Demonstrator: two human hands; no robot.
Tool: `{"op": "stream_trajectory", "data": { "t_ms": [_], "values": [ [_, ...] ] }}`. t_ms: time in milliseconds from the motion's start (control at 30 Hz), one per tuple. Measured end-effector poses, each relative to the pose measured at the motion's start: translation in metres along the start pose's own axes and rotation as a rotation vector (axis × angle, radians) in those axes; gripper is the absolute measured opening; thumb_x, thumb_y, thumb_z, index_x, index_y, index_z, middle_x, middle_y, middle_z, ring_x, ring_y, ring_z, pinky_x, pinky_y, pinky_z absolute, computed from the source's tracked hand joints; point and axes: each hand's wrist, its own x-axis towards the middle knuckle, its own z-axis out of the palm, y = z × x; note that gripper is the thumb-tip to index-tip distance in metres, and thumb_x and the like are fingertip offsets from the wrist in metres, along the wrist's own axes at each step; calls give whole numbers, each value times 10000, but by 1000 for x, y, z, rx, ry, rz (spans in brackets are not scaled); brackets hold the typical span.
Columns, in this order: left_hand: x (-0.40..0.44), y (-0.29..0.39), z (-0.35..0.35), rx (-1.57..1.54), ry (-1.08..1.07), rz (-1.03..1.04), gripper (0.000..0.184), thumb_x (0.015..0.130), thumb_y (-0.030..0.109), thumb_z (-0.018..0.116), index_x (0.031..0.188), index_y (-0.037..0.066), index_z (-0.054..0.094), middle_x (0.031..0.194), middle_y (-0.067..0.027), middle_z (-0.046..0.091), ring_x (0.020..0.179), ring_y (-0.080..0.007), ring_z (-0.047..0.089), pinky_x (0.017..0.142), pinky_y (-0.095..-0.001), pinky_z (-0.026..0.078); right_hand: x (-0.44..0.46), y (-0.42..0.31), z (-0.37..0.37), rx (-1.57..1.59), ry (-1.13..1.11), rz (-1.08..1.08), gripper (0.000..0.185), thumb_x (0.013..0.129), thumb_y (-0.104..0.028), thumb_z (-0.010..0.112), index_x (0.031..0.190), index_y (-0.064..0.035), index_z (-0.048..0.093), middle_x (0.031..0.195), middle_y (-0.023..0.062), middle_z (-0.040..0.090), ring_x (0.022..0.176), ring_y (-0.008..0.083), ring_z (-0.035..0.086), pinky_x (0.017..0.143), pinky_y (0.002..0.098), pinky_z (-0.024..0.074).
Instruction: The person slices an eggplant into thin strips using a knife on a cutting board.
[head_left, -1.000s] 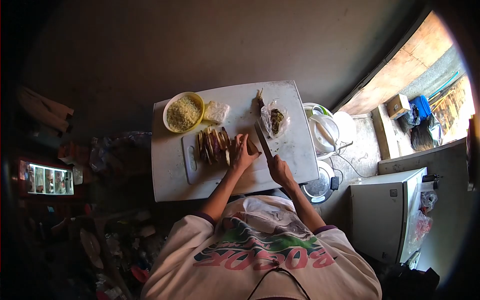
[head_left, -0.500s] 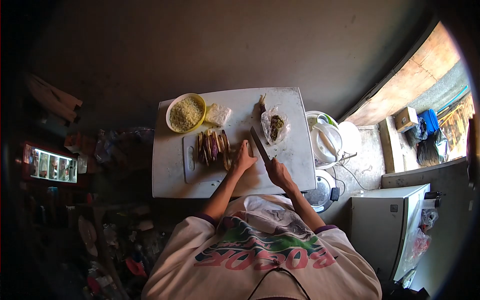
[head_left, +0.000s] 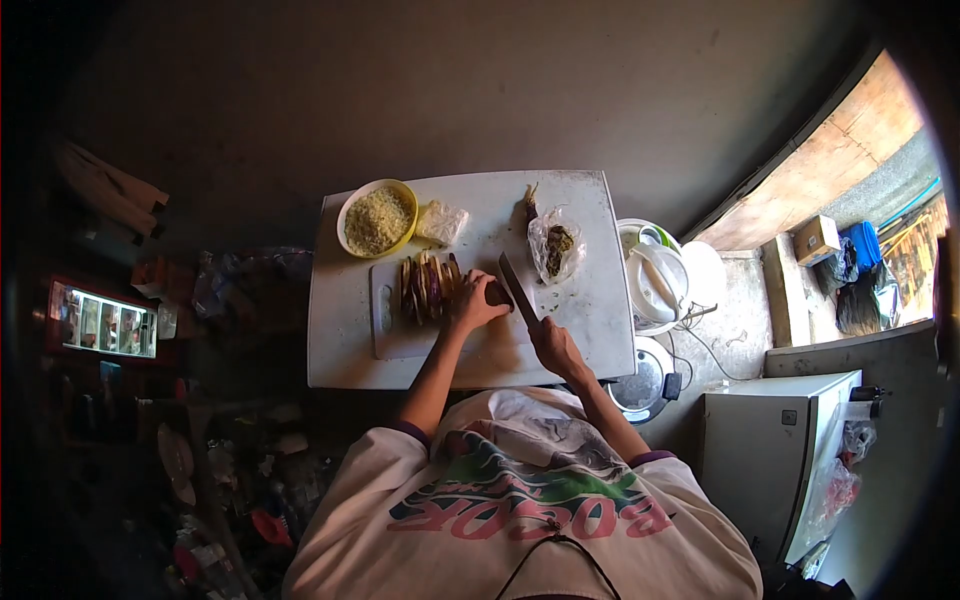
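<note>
My right hand (head_left: 559,350) grips a knife (head_left: 519,288), its dark blade pointing up and to the left. Just left of the blade, my left hand (head_left: 480,304) is closed round a short, dark piece of eggplant (head_left: 497,293) at the right end of the cutting board. The fingers partly cover this piece. Long purple and pale eggplant strips (head_left: 422,286) lie side by side on the white cutting board (head_left: 384,330), next to my left fingers. Beyond the knife lies a clear plastic bag (head_left: 556,249) with dark leafy bits. Behind the bag is a slim purple eggplant (head_left: 531,204) with its stem.
A yellow bowl (head_left: 409,236) of pale chopped food stands at the white table's (head_left: 570,200) back left, beside a white plastic-wrapped block (head_left: 441,223). Right of the table are white containers (head_left: 657,280), a round-lidded appliance (head_left: 641,380) with a cord and a white refrigerator (head_left: 757,440).
My left hand has shifted slightly left and up, towards the strips, and its fingers have curled round the dark piece. The knife stays in my right hand, nearly still.
</note>
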Motion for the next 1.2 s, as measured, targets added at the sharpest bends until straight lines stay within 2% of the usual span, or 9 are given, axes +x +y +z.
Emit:
{"op": "stream_trajectory", "data": {
  "t_ms": [33, 100, 233, 333, 433, 667, 733, 967, 1200],
  "values": [
    [-1, -4, -4, -1, -2, 0, 684, 583, 304, 842, 1149, 49, 557, 1159, -162, 544, 1041, -361, 553, 932, -454, 436, 0, 3, 4, 0, 0, 2, 270, 944, -256, 453, 911, 7, 505, 763, 310, 595, 797, 485, 603, 669, 548, 445],
    [-2, -8, -12, 141, 14, 31, 711, 591, 335, 847, 1186, 56, 575, 1178, -135, 539, 1061, -348, 549, 957, -436, 432, 0, 7, 12, -41, 115, -130, 221, 929, -203, 524, 874, 4, 472, 653, 273, 573, 637, 478, 578, 549, 523, 424],
    [-11, -1, -23, 120, -4, 30, 710, 624, 341, 833, 1210, 46, 562, 1195, -144, 525, 1090, -340, 536, 948, -407, 441, -5, 9, 21, -37, 122, -101, 210, 938, -198, 508, 887, -1, 456, 645, 271, 569, 631, 475, 578, 535, 521, 418],
    [-17, 12, -15, -53, -23, -32, 689, 629, 261, 839, 1206, 18, 550, 1202, -158, 508, 1126, -352, 512, 963, -391, 433, -8, 1, 23, -65, 134, -105, 219, 944, -211, 510, 904, -10, 433, 635, 276, 570, 619, 479, 578, 521, 538, 417],
    [-26, 7, 19, -51, 159, -36, 626, 616, 5, 779, 1187, -23, 522, 1234, -183, 482, 1161, -397, 478, 986, -420, 413, -18, -15, 15, -167, 134, -73, 243, 947, -240, 515, 937, -21, 411, 625, 276, 574, 602, 488, 574, 520, 566, 420],
    [-29, 7, 20, -144, 173, -15, 591, 634, -27, 736, 1187, -25, 529, 1270, -196, 475, 1198, -391, 455, 999, -437, 398, -29, -13, 14, -228, 111, -63, 267, 953, -274, 507, 970, -33, 393, 594, 264, 571, 574, 498, 564, 512, 581, 423],
    [-28, -1, 16, -160, 79, -33, 568, 639, 0, 747, 1177, -6, 563, 1276, -165, 491, 1207, -378, 449, 1021, -441, 376, -35, -14, 19, -211, 102, -66, 267, 953, -271, 507, 972, -32, 390, 594, 266, 570, 575, 499, 565, 510, 580, 422],
    [-32, -22, 23, 19, 71, 46, 516, 653, 58, 756, 1148, 38, 614, 1269, -76, 534, 1168, -332, 479, 1014, -430, 368, -45, -26, 33, -169, 59, 5, 267, 955, -246, 482, 990, -2, 381, 616, 281, 580, 598, 502, 579, 542, 586, 438],
    [-35, -13, 12, 105, 117, 134, 295, 665, 36, 718, 957, 15, 682, 1152, -99, 584, 1061, -311, 529, 909, -435, 407, -52, -39, 38, -176, 73, 53, 274, 956, -255, 478, 1031, -11, 381, 612, 278, 584, 576, 498, 576, 516, 590, 428]
  ]
}}
